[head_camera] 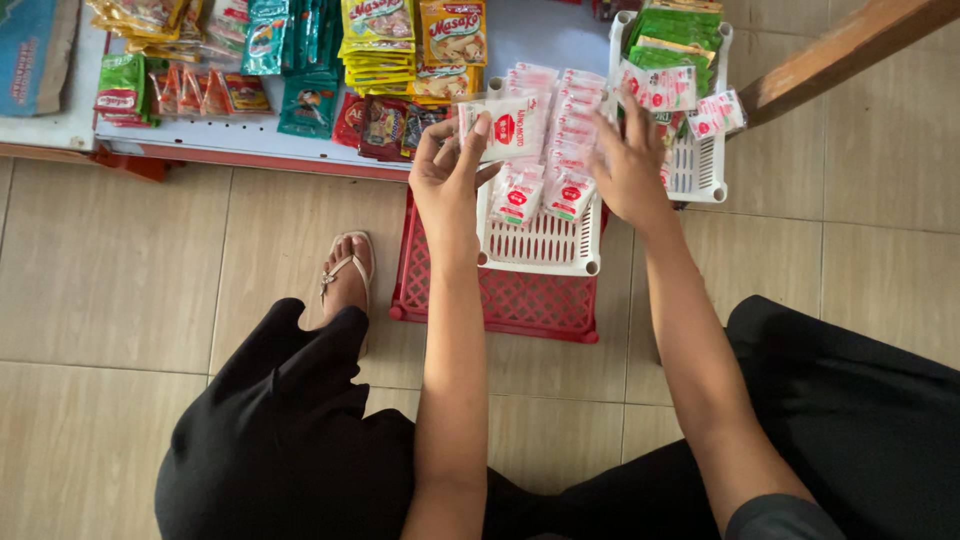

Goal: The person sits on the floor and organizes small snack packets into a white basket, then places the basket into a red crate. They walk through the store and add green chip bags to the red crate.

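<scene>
Currently sorting: left hand (447, 178) pinching a white red-printed plastic sachet (508, 128) above the white slotted plastic basket (545, 245), right hand (630, 170) gripping more sachets (660, 88) beside it; next, likely laying them into the basket's rows.

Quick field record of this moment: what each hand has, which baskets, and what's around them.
left hand: holds a white sachet with a red mark
right hand: lifts a strip of like sachets
white basket: holds rows of the same sachets, sits on a red crate
second white basket: green packets inside
floor: beige tiles
</scene>
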